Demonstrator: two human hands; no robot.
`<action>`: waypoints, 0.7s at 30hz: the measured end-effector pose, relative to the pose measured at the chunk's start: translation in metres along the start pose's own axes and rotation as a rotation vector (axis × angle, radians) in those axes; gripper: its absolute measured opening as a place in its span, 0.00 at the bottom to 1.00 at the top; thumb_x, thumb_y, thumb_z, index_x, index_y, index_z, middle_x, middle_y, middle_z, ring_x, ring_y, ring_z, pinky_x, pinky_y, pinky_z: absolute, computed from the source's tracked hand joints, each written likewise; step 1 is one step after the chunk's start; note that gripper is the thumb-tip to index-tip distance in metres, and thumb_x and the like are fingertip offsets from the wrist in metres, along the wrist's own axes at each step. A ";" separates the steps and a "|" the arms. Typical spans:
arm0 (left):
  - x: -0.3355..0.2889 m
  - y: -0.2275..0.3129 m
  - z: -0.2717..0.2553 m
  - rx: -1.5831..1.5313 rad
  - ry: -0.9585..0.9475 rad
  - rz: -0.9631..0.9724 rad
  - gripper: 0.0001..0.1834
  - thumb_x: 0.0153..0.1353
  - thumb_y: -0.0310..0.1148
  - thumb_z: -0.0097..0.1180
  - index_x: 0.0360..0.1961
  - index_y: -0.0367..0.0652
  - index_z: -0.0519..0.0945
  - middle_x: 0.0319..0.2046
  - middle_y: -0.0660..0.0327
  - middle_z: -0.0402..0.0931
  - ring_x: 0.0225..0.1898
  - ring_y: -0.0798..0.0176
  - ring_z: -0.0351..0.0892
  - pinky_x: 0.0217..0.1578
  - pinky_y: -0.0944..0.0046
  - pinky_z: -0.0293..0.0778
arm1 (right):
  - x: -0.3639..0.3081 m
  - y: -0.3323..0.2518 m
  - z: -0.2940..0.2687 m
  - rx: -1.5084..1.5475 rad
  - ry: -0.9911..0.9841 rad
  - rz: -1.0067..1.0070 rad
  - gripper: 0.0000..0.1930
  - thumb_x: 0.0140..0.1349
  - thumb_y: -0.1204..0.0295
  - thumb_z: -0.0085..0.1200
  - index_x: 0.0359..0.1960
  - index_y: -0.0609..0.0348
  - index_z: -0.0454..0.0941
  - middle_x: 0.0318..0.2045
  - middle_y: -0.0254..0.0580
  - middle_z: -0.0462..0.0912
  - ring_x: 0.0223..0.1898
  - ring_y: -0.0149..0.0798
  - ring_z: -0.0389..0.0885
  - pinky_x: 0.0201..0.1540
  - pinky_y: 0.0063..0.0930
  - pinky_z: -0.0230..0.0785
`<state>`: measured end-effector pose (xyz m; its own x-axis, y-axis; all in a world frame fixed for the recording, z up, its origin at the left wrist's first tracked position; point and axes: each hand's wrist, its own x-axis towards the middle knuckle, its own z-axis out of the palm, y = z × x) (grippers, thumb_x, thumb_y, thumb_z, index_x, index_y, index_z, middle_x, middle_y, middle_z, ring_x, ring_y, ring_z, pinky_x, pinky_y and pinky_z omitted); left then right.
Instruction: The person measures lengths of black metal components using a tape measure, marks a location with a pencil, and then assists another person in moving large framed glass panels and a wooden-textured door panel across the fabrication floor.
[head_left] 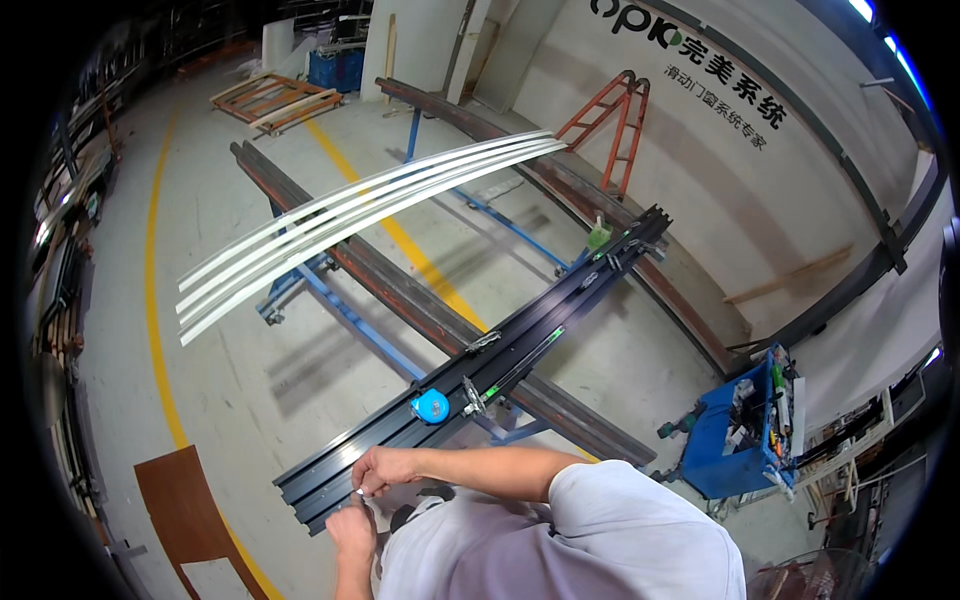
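A long dark grooved metal profile (330,462) runs diagonally across supports in front of me, its near end at lower left. Over that end, my right hand (385,468) is closed in a pinch. Just below it, my left hand (350,526) is also closed, its fingers meeting the right ones. A tiny pale spot shows between the fingertips, too small to name. Farther along the profile lies a round blue tape measure (431,405). Beside it sit small metal fittings (473,396) and a thin dark strip with green ends (525,362).
Several white strips (370,200) lie across rusty steel beams (400,290) on blue stands. A blue tool cart (725,440) stands at right. Farther back are an orange stepladder (620,130) and a wooden frame (275,102). A brown sheet (190,510) lies lower left.
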<state>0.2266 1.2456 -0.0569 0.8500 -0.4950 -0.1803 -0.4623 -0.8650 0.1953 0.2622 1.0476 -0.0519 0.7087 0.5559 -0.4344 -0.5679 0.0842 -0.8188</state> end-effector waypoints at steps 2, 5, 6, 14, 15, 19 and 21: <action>-0.001 -0.011 0.019 -0.006 -0.010 -0.033 0.12 0.57 0.36 0.49 0.27 0.42 0.83 0.18 0.51 0.79 0.22 0.46 0.81 0.24 0.45 0.72 | 0.009 -0.004 0.009 -0.202 0.085 -0.007 0.11 0.49 0.76 0.68 0.33 0.63 0.81 0.25 0.35 0.81 0.25 0.27 0.76 0.26 0.23 0.68; -0.001 -0.022 0.027 0.070 -0.179 -0.025 0.14 0.56 0.37 0.50 0.21 0.45 0.83 0.24 0.52 0.82 0.26 0.50 0.83 0.25 0.47 0.73 | 0.023 -0.003 0.016 -0.667 0.195 -0.082 0.19 0.55 0.55 0.63 0.32 0.62 0.83 0.25 0.46 0.83 0.28 0.40 0.81 0.34 0.37 0.73; 0.003 -0.004 -0.017 0.045 -0.294 -0.056 0.11 0.57 0.34 0.51 0.28 0.44 0.85 0.28 0.53 0.84 0.30 0.50 0.85 0.29 0.49 0.78 | 0.025 0.000 0.017 -0.730 0.232 -0.071 0.23 0.58 0.49 0.59 0.32 0.61 0.83 0.25 0.49 0.84 0.29 0.44 0.82 0.36 0.40 0.74; -0.007 -0.006 -0.003 -0.121 -0.134 0.011 0.15 0.64 0.33 0.44 0.45 0.36 0.78 0.27 0.49 0.83 0.29 0.46 0.84 0.27 0.47 0.77 | -0.008 0.000 0.010 0.135 0.024 0.046 0.12 0.68 0.67 0.54 0.39 0.66 0.79 0.29 0.40 0.84 0.25 0.28 0.76 0.27 0.21 0.68; -0.007 -0.004 -0.006 -0.118 -0.144 0.019 0.16 0.64 0.33 0.45 0.46 0.36 0.77 0.27 0.50 0.83 0.29 0.47 0.84 0.27 0.47 0.77 | -0.008 0.001 0.011 0.088 0.057 0.060 0.11 0.67 0.68 0.56 0.38 0.66 0.80 0.28 0.39 0.83 0.25 0.27 0.76 0.27 0.21 0.68; -0.004 -0.004 -0.001 -0.096 -0.164 0.039 0.14 0.63 0.32 0.44 0.43 0.36 0.78 0.26 0.50 0.83 0.28 0.47 0.84 0.26 0.48 0.77 | -0.007 -0.017 0.026 -0.353 0.202 -0.002 0.10 0.65 0.69 0.59 0.33 0.65 0.80 0.26 0.37 0.83 0.24 0.27 0.76 0.27 0.22 0.68; -0.001 0.001 -0.005 -0.107 -0.141 0.040 0.14 0.63 0.32 0.44 0.41 0.36 0.79 0.25 0.51 0.83 0.28 0.48 0.84 0.26 0.49 0.77 | 0.000 -0.019 0.031 -0.602 0.292 -0.064 0.13 0.66 0.66 0.58 0.28 0.64 0.80 0.22 0.35 0.82 0.22 0.26 0.76 0.25 0.22 0.68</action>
<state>0.2268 1.2454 -0.0512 0.7841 -0.5420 -0.3023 -0.4591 -0.8344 0.3050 0.2595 1.0715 -0.0248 0.8654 0.3115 -0.3925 -0.2486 -0.4133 -0.8760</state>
